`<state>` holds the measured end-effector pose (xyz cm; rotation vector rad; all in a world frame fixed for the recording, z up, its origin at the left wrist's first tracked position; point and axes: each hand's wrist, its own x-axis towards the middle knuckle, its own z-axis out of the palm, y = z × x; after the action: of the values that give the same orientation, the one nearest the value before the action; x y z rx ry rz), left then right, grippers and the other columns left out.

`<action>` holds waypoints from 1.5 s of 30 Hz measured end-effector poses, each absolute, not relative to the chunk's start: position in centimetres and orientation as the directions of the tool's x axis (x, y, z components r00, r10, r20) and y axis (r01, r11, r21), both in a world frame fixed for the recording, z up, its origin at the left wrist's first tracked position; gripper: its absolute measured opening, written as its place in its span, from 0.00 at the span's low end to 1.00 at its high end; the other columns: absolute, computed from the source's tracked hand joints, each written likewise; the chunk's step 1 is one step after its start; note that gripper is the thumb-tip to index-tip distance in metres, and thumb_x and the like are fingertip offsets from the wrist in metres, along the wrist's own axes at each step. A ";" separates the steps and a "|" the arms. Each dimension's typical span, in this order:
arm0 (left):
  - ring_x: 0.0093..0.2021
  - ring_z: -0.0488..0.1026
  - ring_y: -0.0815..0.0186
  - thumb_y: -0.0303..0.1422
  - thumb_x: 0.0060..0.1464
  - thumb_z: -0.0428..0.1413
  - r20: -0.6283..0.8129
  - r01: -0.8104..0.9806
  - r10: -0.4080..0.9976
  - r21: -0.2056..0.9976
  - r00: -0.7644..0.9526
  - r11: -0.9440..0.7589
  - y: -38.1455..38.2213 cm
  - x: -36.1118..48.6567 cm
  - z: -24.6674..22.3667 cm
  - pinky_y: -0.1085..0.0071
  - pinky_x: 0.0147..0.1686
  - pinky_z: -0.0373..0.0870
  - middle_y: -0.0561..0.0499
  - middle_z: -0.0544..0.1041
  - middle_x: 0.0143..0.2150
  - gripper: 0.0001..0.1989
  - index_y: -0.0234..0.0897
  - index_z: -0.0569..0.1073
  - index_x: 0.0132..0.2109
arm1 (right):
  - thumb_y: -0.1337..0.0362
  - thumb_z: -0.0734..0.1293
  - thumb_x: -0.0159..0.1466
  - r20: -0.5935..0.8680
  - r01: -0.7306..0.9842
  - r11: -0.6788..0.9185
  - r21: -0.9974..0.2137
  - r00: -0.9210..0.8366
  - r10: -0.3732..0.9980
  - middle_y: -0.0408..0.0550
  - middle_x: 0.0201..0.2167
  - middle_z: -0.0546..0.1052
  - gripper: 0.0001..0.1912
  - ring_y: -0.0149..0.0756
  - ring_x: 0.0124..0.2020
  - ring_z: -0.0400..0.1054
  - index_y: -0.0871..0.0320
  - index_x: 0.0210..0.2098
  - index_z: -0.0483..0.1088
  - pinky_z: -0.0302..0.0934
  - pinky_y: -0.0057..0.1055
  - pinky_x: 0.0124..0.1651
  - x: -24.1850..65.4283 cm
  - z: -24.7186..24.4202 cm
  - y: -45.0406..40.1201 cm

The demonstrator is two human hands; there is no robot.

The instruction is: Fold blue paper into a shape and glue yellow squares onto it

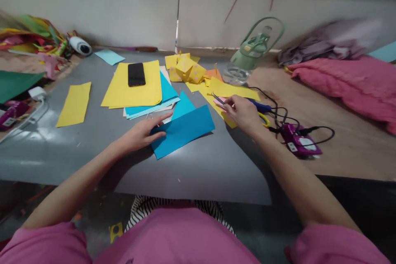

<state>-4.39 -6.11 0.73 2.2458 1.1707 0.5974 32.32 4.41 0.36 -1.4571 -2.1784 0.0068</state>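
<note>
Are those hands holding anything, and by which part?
The right hand holds a slim, pointed metal tool behind its tips. The left hand touches the blue paper at its left end; whether it grips, I can't tell.

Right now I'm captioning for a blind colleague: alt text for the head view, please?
A person's left hand touches a blue paper piece over a grey surface, while the right hand holds a slim metal tool; beyond, a black phone lies on yellow sheets.

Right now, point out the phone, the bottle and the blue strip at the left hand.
Phone (136,74): head view, middle of dark face.
Bottle (248,55): head view, green upper body.
Blue strip (186,130): head view, middle of face.
</note>
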 end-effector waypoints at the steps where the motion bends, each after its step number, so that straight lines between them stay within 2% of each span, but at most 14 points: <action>1: 0.53 0.77 0.58 0.38 0.67 0.51 0.158 0.595 0.838 0.637 0.522 -0.491 -6.1 -3.8 1.0 0.59 0.52 0.75 0.39 0.72 0.66 0.31 0.43 0.57 0.74 | 0.59 0.63 0.66 0.419 0.863 0.419 -0.283 -0.282 0.863 0.56 0.32 0.80 0.10 0.49 0.34 0.73 0.54 0.33 0.74 0.66 0.44 0.36 32.4 0.3 5.2; 7: 0.52 0.78 0.59 0.35 0.68 0.49 0.236 0.620 0.821 0.557 0.520 -0.553 -5.5 0.6 1.8 0.63 0.49 0.76 0.39 0.78 0.60 0.28 0.39 0.60 0.72 | 0.52 0.57 0.73 0.619 0.766 0.566 -0.303 -0.293 0.729 0.61 0.53 0.79 0.22 0.52 0.51 0.73 0.57 0.57 0.71 0.66 0.50 0.52 30.4 3.0 3.3; 9: 0.51 0.78 0.60 0.34 0.68 0.48 0.255 0.594 0.766 0.504 0.590 -0.627 -5.5 1.8 2.0 0.64 0.48 0.76 0.41 0.80 0.55 0.27 0.39 0.60 0.72 | 0.47 0.64 0.69 0.596 0.645 0.743 -0.177 -0.531 0.603 0.60 0.58 0.76 0.29 0.54 0.58 0.69 0.55 0.64 0.66 0.62 0.52 0.59 29.5 4.1 1.1; 10: 0.51 0.79 0.60 0.35 0.69 0.48 0.271 0.570 0.736 0.488 0.620 -0.661 -5.5 2.3 2.1 0.65 0.48 0.76 0.42 0.80 0.54 0.26 0.40 0.60 0.72 | 0.46 0.68 0.66 0.520 0.574 0.807 -0.136 -0.652 0.552 0.58 0.56 0.78 0.32 0.54 0.58 0.70 0.54 0.64 0.66 0.60 0.54 0.61 29.3 4.5 0.2; 13: 0.52 0.79 0.62 0.40 0.71 0.47 0.296 0.517 0.698 0.500 0.652 -0.695 -5.8 2.7 2.1 0.66 0.49 0.76 0.42 0.79 0.55 0.29 0.41 0.55 0.74 | 0.55 0.67 0.69 0.294 0.461 0.877 -0.136 -0.826 0.480 0.50 0.39 0.83 0.14 0.46 0.45 0.75 0.52 0.50 0.76 0.61 0.51 0.59 29.5 4.9 -1.0; 15: 0.55 0.78 0.59 0.45 0.69 0.49 0.230 0.558 0.725 0.503 0.649 -0.660 -6.1 2.2 1.8 0.63 0.53 0.75 0.38 0.77 0.59 0.34 0.39 0.52 0.75 | 0.59 0.63 0.70 0.290 0.553 0.812 -0.186 -0.759 0.584 0.48 0.34 0.83 0.11 0.44 0.39 0.75 0.52 0.41 0.78 0.65 0.46 0.52 30.6 4.7 -0.2; 18: 0.68 0.68 0.49 0.51 0.65 0.52 0.073 0.677 0.750 0.381 0.657 -0.630 -6.7 0.8 0.8 0.52 0.64 0.67 0.32 0.68 0.69 0.37 0.34 0.59 0.72 | 0.57 0.63 0.69 0.410 0.833 0.497 -0.243 -0.376 0.831 0.52 0.35 0.82 0.12 0.48 0.37 0.74 0.53 0.41 0.77 0.67 0.43 0.41 33.0 4.3 2.7; 23: 0.72 0.61 0.47 0.52 0.67 0.49 0.002 0.757 0.771 0.187 0.637 -0.626 -8.3 -0.3 -0.5 0.48 0.68 0.61 0.35 0.62 0.73 0.34 0.35 0.65 0.70 | 0.59 0.60 0.68 0.478 0.971 0.187 -0.151 -0.093 0.873 0.67 0.43 0.80 0.17 0.64 0.47 0.72 0.62 0.47 0.76 0.65 0.58 0.48 34.8 4.0 6.6; 26: 0.68 0.68 0.46 0.48 0.68 0.49 0.064 0.816 0.819 0.072 0.570 -0.574 -9.1 0.4 -0.5 0.49 0.64 0.68 0.33 0.68 0.69 0.30 0.32 0.69 0.67 | 0.58 0.62 0.69 0.531 0.939 0.337 -0.073 -0.249 0.810 0.72 0.53 0.76 0.22 0.67 0.55 0.68 0.66 0.56 0.71 0.60 0.64 0.55 32.9 3.4 5.3; 30: 0.50 0.81 0.54 0.32 0.67 0.50 0.126 0.816 0.806 -0.058 0.578 -0.576 -9.9 1.7 0.3 0.61 0.47 0.79 0.38 0.81 0.53 0.14 0.33 0.78 0.50 | 0.57 0.67 0.69 0.325 0.522 0.847 -0.101 -0.788 0.524 0.60 0.56 0.77 0.22 0.53 0.56 0.70 0.56 0.60 0.71 0.65 0.51 0.56 28.7 1.5 0.5; 33: 0.31 0.79 0.62 0.21 0.63 0.48 0.188 0.797 0.775 -0.148 0.604 -0.585 -10.9 2.4 1.1 0.69 0.29 0.74 0.45 0.81 0.32 0.13 0.35 0.75 0.35 | 0.56 0.69 0.68 0.346 0.440 0.897 -0.024 -0.839 0.421 0.59 0.57 0.78 0.24 0.50 0.57 0.70 0.57 0.61 0.70 0.62 0.50 0.59 26.7 0.0 -2.2; 36: 0.25 0.75 0.64 0.20 0.62 0.48 0.314 0.772 0.710 -0.161 0.630 -0.614 -12.3 2.7 2.0 0.71 0.23 0.69 0.49 0.77 0.26 0.14 0.36 0.73 0.32 | 0.64 0.66 0.70 0.475 0.431 0.898 0.087 -0.810 0.343 0.52 0.48 0.83 0.13 0.44 0.48 0.73 0.56 0.53 0.75 0.63 0.43 0.54 26.4 -0.6 -3.0; 41: 0.37 0.81 0.64 0.33 0.69 0.48 0.469 0.703 0.648 0.078 0.599 -0.707 -12.7 1.2 3.1 0.70 0.36 0.78 0.46 0.84 0.43 0.12 0.37 0.75 0.48 | 0.70 0.63 0.71 0.563 0.397 0.917 -0.024 -0.753 0.340 0.47 0.43 0.85 0.12 0.37 0.43 0.75 0.52 0.47 0.77 0.66 0.37 0.48 27.8 0.3 -2.6; 45: 0.59 0.76 0.55 0.25 0.66 0.49 0.458 0.666 0.618 0.072 0.639 -0.742 -11.3 -0.7 2.4 0.57 0.55 0.76 0.38 0.76 0.62 0.19 0.36 0.71 0.61 | 0.70 0.63 0.71 0.609 0.371 0.902 -0.222 -0.670 0.425 0.49 0.45 0.84 0.09 0.38 0.46 0.77 0.52 0.43 0.74 0.69 0.38 0.49 28.9 0.6 -2.7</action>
<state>-0.69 -11.32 2.35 2.9368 1.1539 0.7568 28.90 -2.71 0.58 -0.5668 -2.3726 0.1028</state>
